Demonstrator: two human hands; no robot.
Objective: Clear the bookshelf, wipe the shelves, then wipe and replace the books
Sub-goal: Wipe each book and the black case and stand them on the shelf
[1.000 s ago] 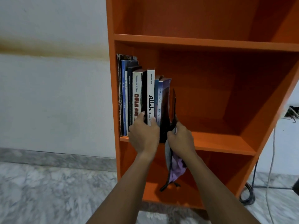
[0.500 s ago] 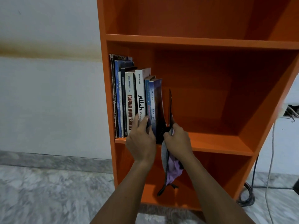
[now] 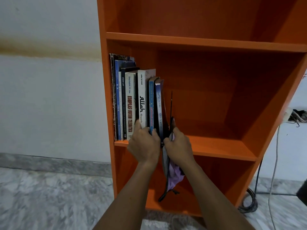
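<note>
Left hand [image 3: 143, 145] gripping shelved books [image 3: 131, 103], right hand [image 3: 178, 146] clutching thin dark book [image 3: 171, 113] and purple cloth [image 3: 174, 178], orange bookshelf [image 3: 216, 42].

Books [image 3: 132, 103] block shelf [image 3: 221, 147] left; rt of them open.

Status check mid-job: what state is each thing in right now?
books: upright, packed at left end of middle shelf.
thin dark book: upright, gapped from books at its top.
cloth: hanging from right hand.
left hand: gripping books' lower spines.
right hand: gripping thin dark book and cloth.
</note>
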